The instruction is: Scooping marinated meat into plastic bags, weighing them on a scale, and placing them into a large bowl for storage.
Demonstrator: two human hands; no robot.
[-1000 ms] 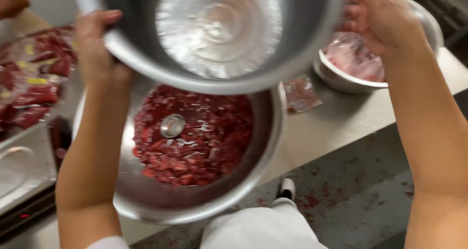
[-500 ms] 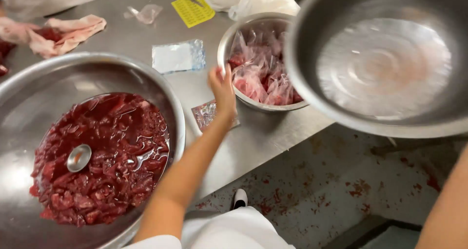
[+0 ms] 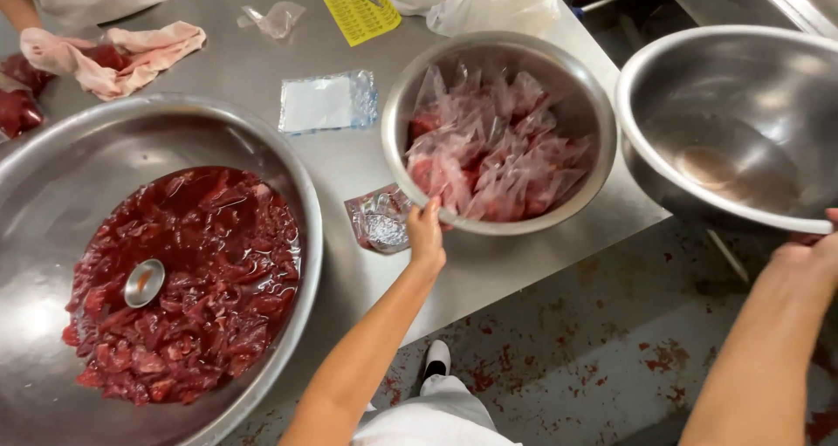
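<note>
Bowls are in both hands. One steel bowl (image 3: 497,132), filled with crumpled, meat-stained plastic bags (image 3: 493,154), sits upright on the steel tabletop (image 3: 262,71), mouth facing up; the left hand (image 3: 425,236) grips its near rim. Off the tabletop's edge, above the floor, the right hand (image 3: 807,254) holds an empty steel bowl (image 3: 742,123) by its near rim, tilted so its mouth faces the camera. At left, a wide basin (image 3: 52,175) holds sliced red meat (image 3: 183,280).
</note>
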